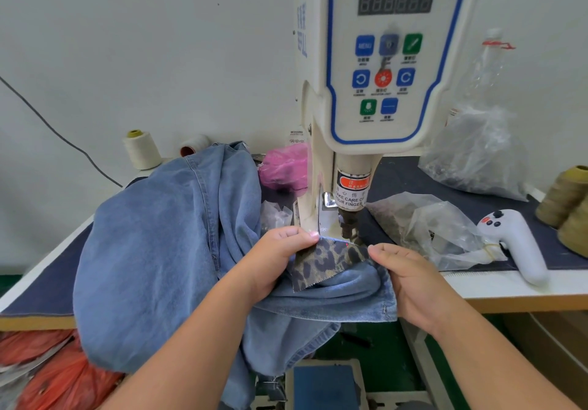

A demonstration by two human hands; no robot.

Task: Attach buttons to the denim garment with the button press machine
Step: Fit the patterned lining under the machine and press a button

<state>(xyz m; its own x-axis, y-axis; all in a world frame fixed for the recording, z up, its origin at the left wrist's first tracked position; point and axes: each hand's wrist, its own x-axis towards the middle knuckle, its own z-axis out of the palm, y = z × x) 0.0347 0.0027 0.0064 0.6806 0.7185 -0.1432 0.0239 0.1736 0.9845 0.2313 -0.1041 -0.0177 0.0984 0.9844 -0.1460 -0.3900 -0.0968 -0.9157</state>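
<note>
A large blue denim garment (pixel 152 250) is heaped on the table's left side and hangs over the front edge. Its leopard-print flap (pixel 327 263) lies under the press head (pixel 350 228) of the cream button press machine (pixel 375 91), with a red laser dot on the print. My left hand (pixel 280 256) pinches the flap's left edge, fingers curled round the cloth. My right hand (pixel 404 272) grips the flap's right edge and the denim hem below it.
Clear plastic bags (pixel 426 228) lie right of the press, beside a white handheld controller (pixel 515 244). Thread cones stand at back left (pixel 141 150) and far right (pixel 566 199). A pink bag (pixel 283 167) sits behind the machine. Orange bags (pixel 54 368) lie below left; a pedal (pixel 324 384) is underneath.
</note>
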